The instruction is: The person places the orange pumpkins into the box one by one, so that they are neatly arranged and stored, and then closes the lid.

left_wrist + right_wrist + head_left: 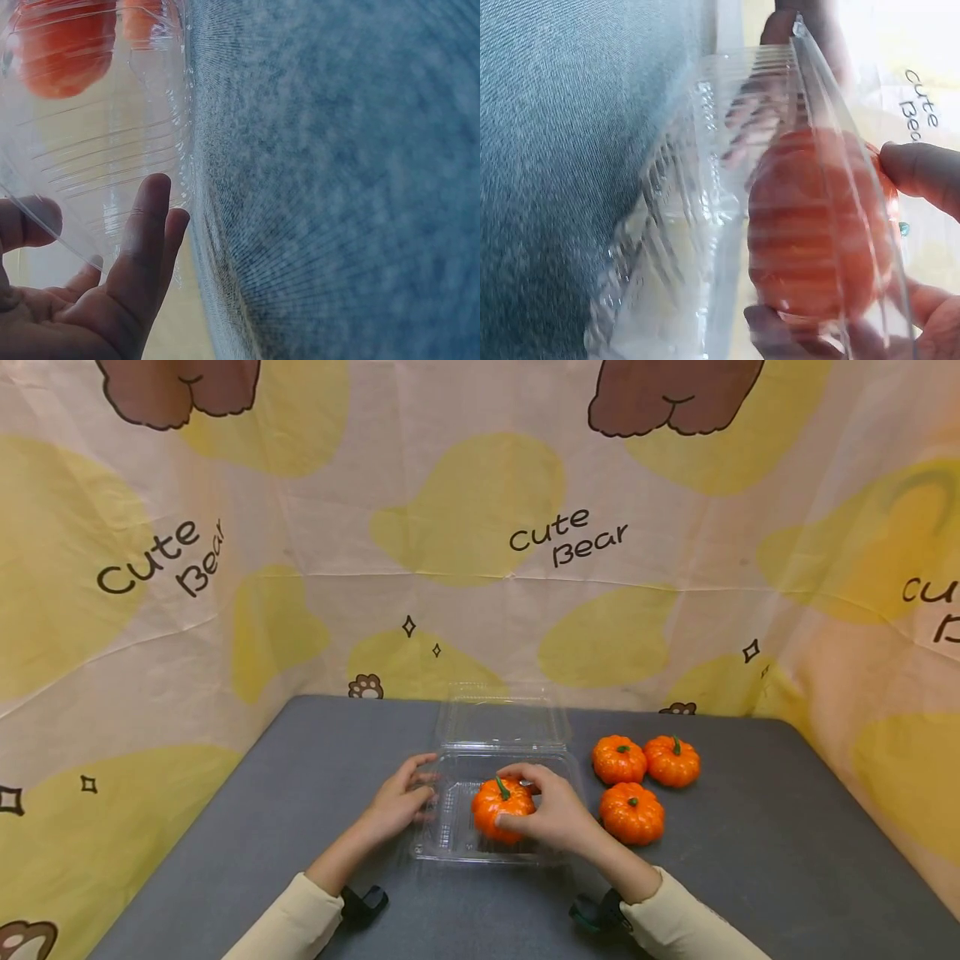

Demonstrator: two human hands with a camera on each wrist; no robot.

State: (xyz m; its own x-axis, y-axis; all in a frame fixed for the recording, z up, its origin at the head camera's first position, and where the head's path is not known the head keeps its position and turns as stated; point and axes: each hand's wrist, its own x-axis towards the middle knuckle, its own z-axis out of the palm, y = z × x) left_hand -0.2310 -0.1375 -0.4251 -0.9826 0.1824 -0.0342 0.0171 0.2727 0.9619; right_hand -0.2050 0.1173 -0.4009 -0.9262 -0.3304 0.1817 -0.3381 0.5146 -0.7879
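A small orange pumpkin (495, 806) with a green stem is in my right hand (555, 810), over the right part of a clear plastic clamshell box (453, 818). Thumb and fingers of that hand grip it from the sides. The right wrist view shows the pumpkin (810, 225) through the box's clear wall, with the thumb on its upper side. My left hand (397, 802) is at the box's left side, fingers spread and fairly straight. Up close in the left wrist view, its fingertips (154, 191) are right at the clear ribbed wall (97, 142).
Three more orange pumpkins stand to the right of the box: one at the back left (618, 760), one at the back right (672, 762) and one in front (632, 814). The box's lid (506, 722) lies back toward the printed cloth (465, 543) behind the grey table (315, 777).
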